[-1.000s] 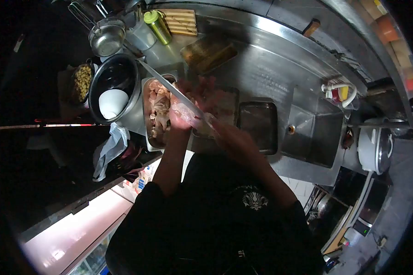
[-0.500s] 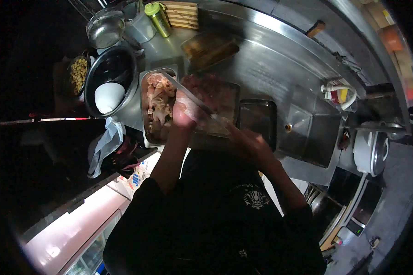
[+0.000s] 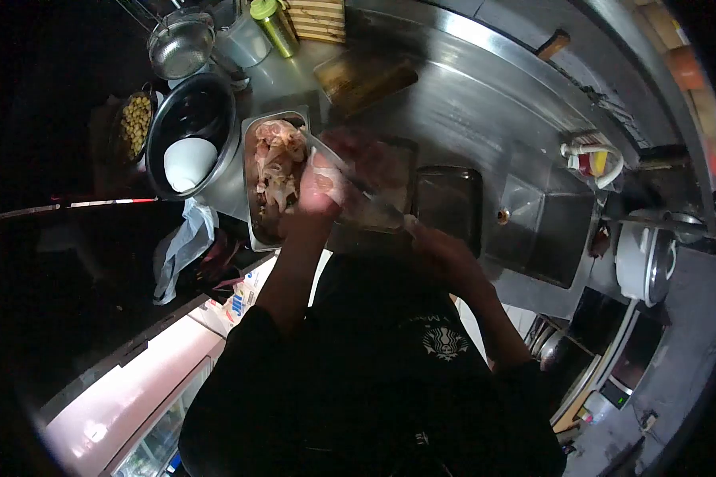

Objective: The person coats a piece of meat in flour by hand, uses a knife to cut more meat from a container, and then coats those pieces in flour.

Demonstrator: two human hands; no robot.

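Note:
My left hand [image 3: 320,187] presses down on a pale piece of raw meat [image 3: 358,179] at the edge of a dark board on the steel counter [image 3: 469,119]. My right hand [image 3: 437,242] grips the handle of a long knife [image 3: 350,176], whose blade runs up and left across the meat under my left hand. A steel tray [image 3: 250,211] heaped with raw meat pieces [image 3: 274,159] sits just left of my left hand.
A big dark bowl [image 3: 215,107] holding a white bowl [image 3: 191,163], a pot of small yellow balls [image 3: 135,126], a strainer [image 3: 181,46] and a green bottle [image 3: 274,24] stand at the left. An empty dark tray [image 3: 447,207] and a sink [image 3: 545,226] lie right.
The knife has been drawn back toward me: the blade tip, earlier reaching the big bowl, now ends near the tray's corner. My right hand has moved down and right; my left hand stays on the meat.

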